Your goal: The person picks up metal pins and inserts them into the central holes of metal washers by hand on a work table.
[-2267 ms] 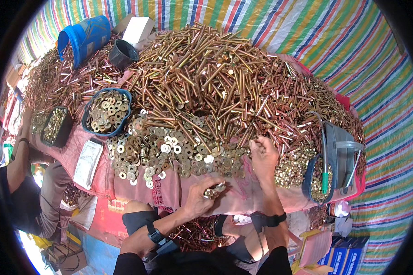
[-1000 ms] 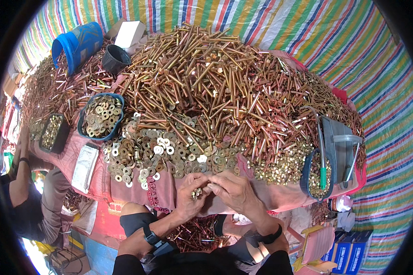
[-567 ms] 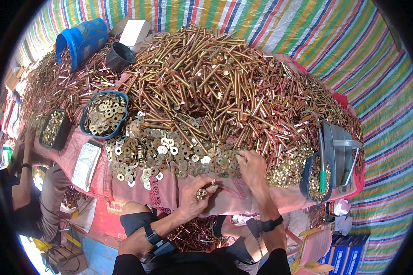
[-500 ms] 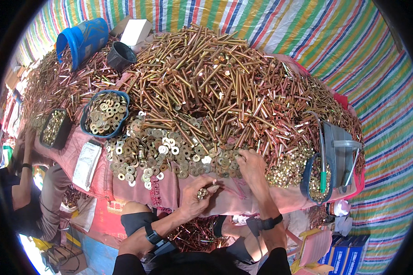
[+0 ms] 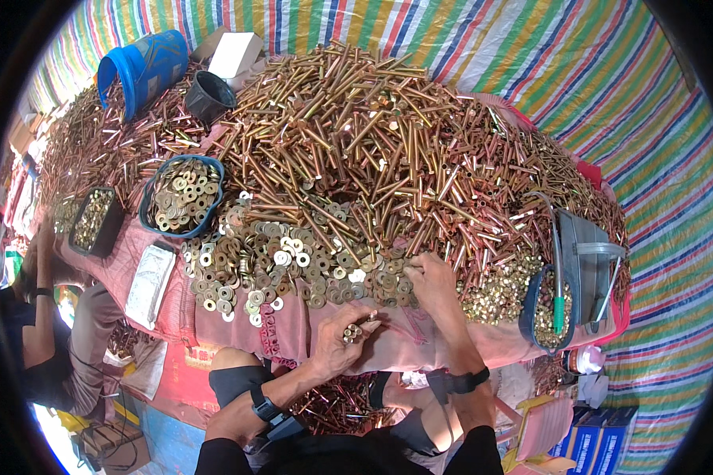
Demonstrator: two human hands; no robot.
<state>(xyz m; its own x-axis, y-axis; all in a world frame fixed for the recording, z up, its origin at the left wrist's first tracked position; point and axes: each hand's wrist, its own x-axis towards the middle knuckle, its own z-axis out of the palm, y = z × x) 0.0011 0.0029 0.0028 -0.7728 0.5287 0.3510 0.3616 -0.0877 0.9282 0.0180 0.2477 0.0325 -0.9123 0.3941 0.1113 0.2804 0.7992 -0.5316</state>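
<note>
A heap of long metal bolts (image 5: 333,134) rose well beyond my left hand (image 5: 339,342) and my right hand (image 5: 434,286), spreading out to both sides of them. The pink cloth (image 5: 491,342) ran beneath both, with bare folds of it just to the right of my left hand. The loose washers (image 5: 249,257) lay in a wide spread ahead of my left hand and off to its left, reaching rightward to the fingertips of my right one. A pile of small nuts (image 5: 495,294) sat near my right hand, just to its right. The blue washer tub (image 5: 184,236) stood well apart from my left hand, ahead and to the left; the dark nut tub (image 5: 528,317) was to the right of my right hand, past the pile. My right fingers were bent and pinched together at the washers' right edge; whether they had hold of one I cannot tell. My left hand was curled round a bundle of brassy metal pieces (image 5: 351,333), their ends showing between thumb and fingers.
</note>
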